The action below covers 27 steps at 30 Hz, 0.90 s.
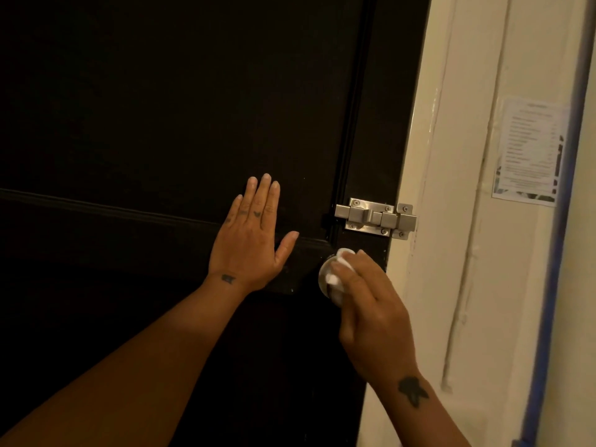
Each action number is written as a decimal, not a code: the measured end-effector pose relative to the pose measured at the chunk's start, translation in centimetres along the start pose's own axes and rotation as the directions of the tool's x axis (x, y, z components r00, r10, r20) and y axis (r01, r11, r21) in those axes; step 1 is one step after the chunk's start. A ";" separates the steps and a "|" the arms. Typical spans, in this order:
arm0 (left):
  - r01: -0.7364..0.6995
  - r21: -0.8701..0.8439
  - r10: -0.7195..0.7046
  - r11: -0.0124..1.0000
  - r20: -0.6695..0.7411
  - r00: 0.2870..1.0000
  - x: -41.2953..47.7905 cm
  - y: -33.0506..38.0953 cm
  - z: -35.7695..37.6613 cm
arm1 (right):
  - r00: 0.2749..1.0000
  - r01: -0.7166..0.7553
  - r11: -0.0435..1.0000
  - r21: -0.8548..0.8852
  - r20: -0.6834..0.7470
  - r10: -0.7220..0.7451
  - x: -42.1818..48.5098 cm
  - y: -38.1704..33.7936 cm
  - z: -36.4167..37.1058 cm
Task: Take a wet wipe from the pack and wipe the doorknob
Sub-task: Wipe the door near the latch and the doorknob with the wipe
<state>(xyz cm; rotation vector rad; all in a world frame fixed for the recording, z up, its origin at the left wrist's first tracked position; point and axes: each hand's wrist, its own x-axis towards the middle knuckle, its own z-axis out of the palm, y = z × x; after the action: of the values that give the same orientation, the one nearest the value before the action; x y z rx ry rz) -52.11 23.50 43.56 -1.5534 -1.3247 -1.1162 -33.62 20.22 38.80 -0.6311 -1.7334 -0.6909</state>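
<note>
A person's left hand (250,233) presses flat, fingers spread, against a dark door (145,108), while the right hand (371,304) closes a white wet wipe (337,279) around the round metal doorknob (323,280) near the door's right edge. A steel slide bolt (375,217) sits just above; a printed notice (529,150) hangs on the cream wall (451,221) at right.

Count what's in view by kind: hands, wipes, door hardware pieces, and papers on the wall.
Hands: 2, left hand flat on the door, right hand gripping the wipe
Wipes: 1, wet wipe
Door hardware: 2, doorknob and slide bolt
Papers: 1, notice
Total: 6
</note>
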 end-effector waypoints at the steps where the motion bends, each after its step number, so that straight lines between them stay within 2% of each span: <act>1: -0.002 -0.001 0.002 1.000 0.001 1.000 0.0 0.0 0.0 | 0.999 -0.047 0.998 0.031 -0.004 0.047 0.0 0.3 -0.4; 4: -0.003 -0.006 0.003 1.000 0.004 1.000 0.0 0.0 -0.1 | 0.989 -0.141 0.988 0.070 -0.037 0.144 0.5 1.4 -1.8; 8: -0.004 -0.001 0.004 1.000 -0.008 1.000 0.0 0.1 -0.2 | 0.982 -0.117 0.991 0.058 -0.141 0.124 1.3 1.8 -2.3; 12: -0.004 -0.006 0.004 1.000 -0.004 1.000 0.0 0.0 -0.2 | 0.997 -0.070 0.992 0.107 -0.029 0.074 0.3 1.5 -1.5; 17: -0.004 0.000 0.004 1.000 -0.012 1.000 0.0 0.1 -0.1 | 0.993 -0.118 0.960 0.253 0.028 0.115 -2.2 1.0 -0.5; 22: -0.003 -0.001 0.003 1.000 -0.009 1.000 0.0 0.1 -0.2 | 0.988 -0.152 0.923 0.353 0.086 0.130 -0.7 0.5 -0.2; 24: 0.000 -0.004 0.000 1.000 -0.005 1.000 0.0 0.1 -0.2 | 0.985 -0.172 0.909 0.380 0.047 0.166 -1.0 0.8 -0.2; 27: 0.000 0.009 0.000 1.000 -0.005 1.000 0.0 0.1 -0.1 | 0.972 -0.191 0.923 0.333 -0.066 0.225 -2.8 0.8 -0.1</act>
<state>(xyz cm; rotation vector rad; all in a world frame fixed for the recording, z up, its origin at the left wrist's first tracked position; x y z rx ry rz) -52.04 23.34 43.57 -1.5428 -1.3252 -1.1117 -32.33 20.52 36.22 -0.5290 -1.6087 -0.2740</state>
